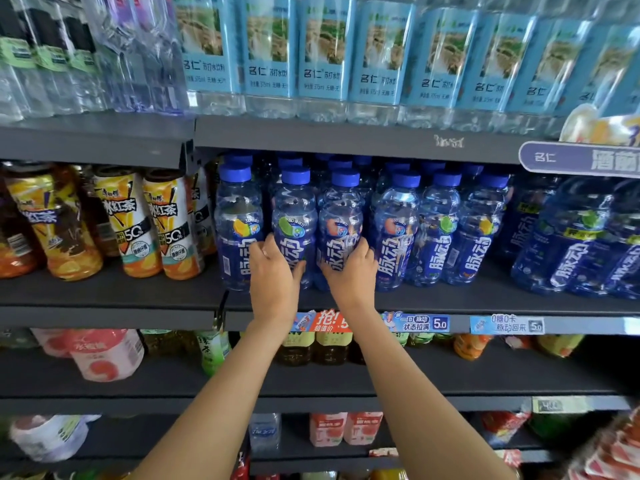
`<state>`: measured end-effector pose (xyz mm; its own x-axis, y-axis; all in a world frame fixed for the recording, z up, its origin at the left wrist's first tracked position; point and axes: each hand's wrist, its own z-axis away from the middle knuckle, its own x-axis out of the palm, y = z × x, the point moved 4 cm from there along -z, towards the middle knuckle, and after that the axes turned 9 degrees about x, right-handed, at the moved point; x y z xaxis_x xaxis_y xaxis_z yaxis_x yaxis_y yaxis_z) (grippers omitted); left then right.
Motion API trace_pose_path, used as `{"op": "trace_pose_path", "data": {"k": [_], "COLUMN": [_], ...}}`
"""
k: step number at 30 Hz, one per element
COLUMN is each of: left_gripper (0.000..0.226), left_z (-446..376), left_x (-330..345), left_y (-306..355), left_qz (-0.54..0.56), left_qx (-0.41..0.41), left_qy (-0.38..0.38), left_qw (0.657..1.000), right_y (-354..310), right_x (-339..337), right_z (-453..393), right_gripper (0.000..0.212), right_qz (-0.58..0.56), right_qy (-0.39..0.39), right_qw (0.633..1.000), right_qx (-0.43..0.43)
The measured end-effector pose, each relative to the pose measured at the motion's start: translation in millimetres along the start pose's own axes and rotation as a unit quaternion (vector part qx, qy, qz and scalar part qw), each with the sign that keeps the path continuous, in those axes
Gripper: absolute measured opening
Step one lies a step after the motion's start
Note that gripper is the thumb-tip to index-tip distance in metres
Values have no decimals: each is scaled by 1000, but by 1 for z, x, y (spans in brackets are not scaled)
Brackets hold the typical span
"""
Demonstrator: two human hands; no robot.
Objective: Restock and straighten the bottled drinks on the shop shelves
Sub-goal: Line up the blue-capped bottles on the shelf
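Both hands reach into the middle shelf [450,303]. The left hand [273,275] wraps the lime-label blue bottle [294,216]; the right hand [349,271], at its three o'clock, grips the peach-label bottle [341,216] just beside it.

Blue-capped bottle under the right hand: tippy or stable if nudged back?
The bottle looks full, so probably heavy and fairly stable. It is tall, so a high push could tip it. Its glossy label may slip in the right hand; neighbours stand close on both sides.
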<state>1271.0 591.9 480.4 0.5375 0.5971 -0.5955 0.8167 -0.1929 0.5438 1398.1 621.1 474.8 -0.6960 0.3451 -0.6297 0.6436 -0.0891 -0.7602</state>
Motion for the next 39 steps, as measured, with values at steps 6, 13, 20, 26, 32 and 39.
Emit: {"op": "trace_pose_path", "data": {"k": [6,13,20,26,32,39], "left_gripper": [63,62,64,72,69,43], "left_z": [-2,-2,-3,7,10,18], "left_x": [2,2,-3,0,1,-3], "left_y": [-4,-4,-1,-8,-9,21], "left_qz": [12,18,6,-18,34,-35], "left_qx": [-4,-14,-17,-27,-36,185], "left_qy": [-4,-4,-33,-79,-59,79], "left_qw": [1000,1000,999,996,997,979], "right_y": [-3,-12,-11,-6,-6,-4], "right_x": [2,5,4,1,0,-45], "right_z": [2,-3,-3,-2,-10,-6], "right_gripper": [70,68,68,64,65,46], "right_qz": [18,44,53,39,-93,-47], "right_qy": [64,89,83,30,1,166], "right_qw": [998,994,994,998,995,974], "right_qx": [12,48,50,30,29,-144]}}
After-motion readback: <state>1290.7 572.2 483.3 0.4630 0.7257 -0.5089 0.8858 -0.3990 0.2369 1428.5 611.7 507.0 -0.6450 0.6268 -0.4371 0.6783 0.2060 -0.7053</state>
